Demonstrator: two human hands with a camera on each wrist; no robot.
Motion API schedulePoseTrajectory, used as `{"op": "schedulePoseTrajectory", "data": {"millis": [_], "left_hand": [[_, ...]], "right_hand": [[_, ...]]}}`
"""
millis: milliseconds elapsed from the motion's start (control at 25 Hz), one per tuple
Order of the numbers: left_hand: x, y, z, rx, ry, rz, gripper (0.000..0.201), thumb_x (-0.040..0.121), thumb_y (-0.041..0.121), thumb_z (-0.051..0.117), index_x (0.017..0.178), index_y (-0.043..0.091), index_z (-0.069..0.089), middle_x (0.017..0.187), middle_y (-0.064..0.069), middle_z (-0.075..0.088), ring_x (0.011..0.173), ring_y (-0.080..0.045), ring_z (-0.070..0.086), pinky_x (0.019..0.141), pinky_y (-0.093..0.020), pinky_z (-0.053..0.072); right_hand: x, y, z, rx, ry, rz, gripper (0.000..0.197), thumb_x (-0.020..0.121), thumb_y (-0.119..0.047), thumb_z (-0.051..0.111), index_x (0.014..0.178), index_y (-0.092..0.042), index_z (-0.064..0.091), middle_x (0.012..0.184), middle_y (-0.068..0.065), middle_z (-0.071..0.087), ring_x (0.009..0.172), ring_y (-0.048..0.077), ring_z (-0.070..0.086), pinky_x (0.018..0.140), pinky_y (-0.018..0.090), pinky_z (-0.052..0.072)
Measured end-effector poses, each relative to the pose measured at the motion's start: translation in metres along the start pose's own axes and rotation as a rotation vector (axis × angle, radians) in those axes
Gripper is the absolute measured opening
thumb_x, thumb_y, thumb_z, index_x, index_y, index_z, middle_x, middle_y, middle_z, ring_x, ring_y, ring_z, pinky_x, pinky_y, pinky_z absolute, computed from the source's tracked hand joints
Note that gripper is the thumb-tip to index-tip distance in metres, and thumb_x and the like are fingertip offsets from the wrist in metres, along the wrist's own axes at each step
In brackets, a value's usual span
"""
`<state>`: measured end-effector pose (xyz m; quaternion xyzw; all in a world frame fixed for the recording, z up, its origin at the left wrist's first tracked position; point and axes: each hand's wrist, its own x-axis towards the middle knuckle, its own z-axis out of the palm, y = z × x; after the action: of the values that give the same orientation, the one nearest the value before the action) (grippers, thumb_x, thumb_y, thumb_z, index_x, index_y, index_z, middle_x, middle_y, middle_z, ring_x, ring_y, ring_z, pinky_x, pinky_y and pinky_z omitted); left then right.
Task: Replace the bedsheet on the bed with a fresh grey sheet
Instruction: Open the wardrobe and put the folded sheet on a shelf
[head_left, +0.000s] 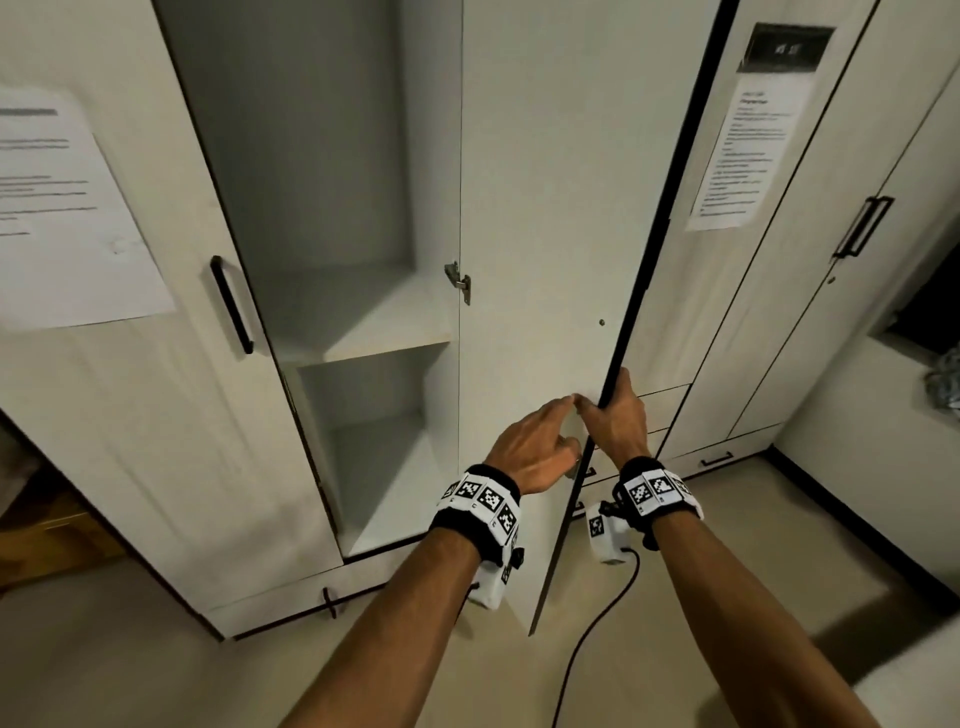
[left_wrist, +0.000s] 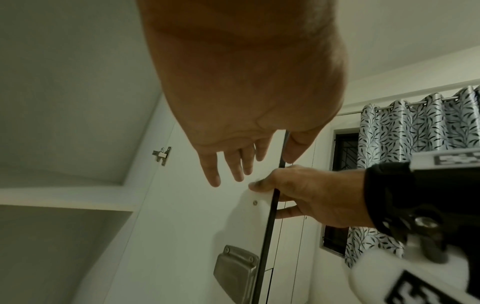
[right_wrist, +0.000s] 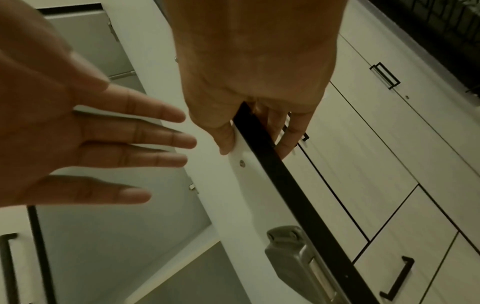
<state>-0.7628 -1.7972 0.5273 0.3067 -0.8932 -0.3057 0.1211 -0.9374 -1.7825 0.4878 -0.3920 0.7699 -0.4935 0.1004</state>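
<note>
At lower centre of the head view, the wardrobe door (head_left: 545, 260) is gripped by its dark upright edge in the right hand (head_left: 618, 415). The left hand (head_left: 535, 452), fingers spread and empty, is held just left of it. Beyond, at centre left, bare shelves (head_left: 379, 332) are seen; no grey sheet or bed is visible.

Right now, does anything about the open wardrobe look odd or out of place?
Yes: both visible shelves of the white wardrobe are bare, with no grey sheet in sight. The right hand grips the open door's black edge; nothing looks damaged.
</note>
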Motion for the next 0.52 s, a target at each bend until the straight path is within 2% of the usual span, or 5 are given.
{"op": "schedulePoseTrajectory", "data": {"millis": [200, 320, 400, 440, 520], "left_hand": [[0.007, 0.001, 0.009, -0.016, 0.037, -0.068, 0.064, 0.099, 0.026, 0.046, 0.159, 0.021, 0.024, 0.163, -0.003, 0.033, 0.139, -0.025, 0.046, 0.113, -0.040, 0.039], [-0.006, -0.016, 0.016, -0.009, 0.072, -0.128, 0.062, 0.102, 0.029, 0.045, 0.160, 0.020, 0.024, 0.165, -0.003, 0.029, 0.146, -0.022, 0.037, 0.118, -0.038, 0.033], [-0.018, -0.036, 0.021, -0.001, 0.100, -0.177, 0.062, 0.102, 0.030, 0.045, 0.160, 0.020, 0.024, 0.166, -0.002, 0.027, 0.149, -0.021, 0.032, 0.121, -0.036, 0.029], [-0.026, -0.046, 0.024, -0.006, 0.113, -0.207, 0.062, 0.102, 0.030, 0.045, 0.160, 0.020, 0.024, 0.166, -0.001, 0.027, 0.149, -0.020, 0.032, 0.121, -0.035, 0.029], [-0.049, -0.066, 0.030, -0.027, 0.143, -0.279, 0.061, 0.102, 0.031, 0.046, 0.159, 0.020, 0.026, 0.166, -0.001, 0.029, 0.148, -0.021, 0.035, 0.120, -0.036, 0.031]], "right_hand": [[0.000, 0.017, 0.010, 0.026, 0.003, -0.062, 0.039, 0.090, -0.025, 0.074, 0.120, -0.019, 0.049, 0.109, 0.000, 0.073, 0.096, 0.025, 0.070, 0.081, 0.041, 0.060], [-0.009, 0.014, 0.019, -0.002, 0.030, -0.041, 0.043, 0.092, -0.026, 0.072, 0.125, -0.012, 0.048, 0.107, 0.010, 0.072, 0.096, 0.034, 0.069, 0.078, 0.040, 0.057], [-0.022, 0.006, 0.024, -0.060, 0.069, 0.033, 0.060, 0.091, -0.023, 0.068, 0.142, -0.005, 0.041, 0.117, 0.020, 0.069, 0.103, 0.039, 0.068, 0.082, 0.041, 0.055], [-0.033, 0.003, 0.030, -0.056, 0.096, 0.070, 0.073, 0.090, -0.024, 0.068, 0.150, -0.002, 0.034, 0.128, 0.024, 0.065, 0.109, 0.039, 0.066, 0.088, 0.042, 0.054], [-0.063, -0.003, 0.047, -0.020, 0.129, 0.089, 0.097, 0.084, -0.034, 0.069, 0.159, -0.001, 0.018, 0.153, 0.027, 0.045, 0.125, 0.037, 0.060, 0.105, 0.047, 0.050]]}}
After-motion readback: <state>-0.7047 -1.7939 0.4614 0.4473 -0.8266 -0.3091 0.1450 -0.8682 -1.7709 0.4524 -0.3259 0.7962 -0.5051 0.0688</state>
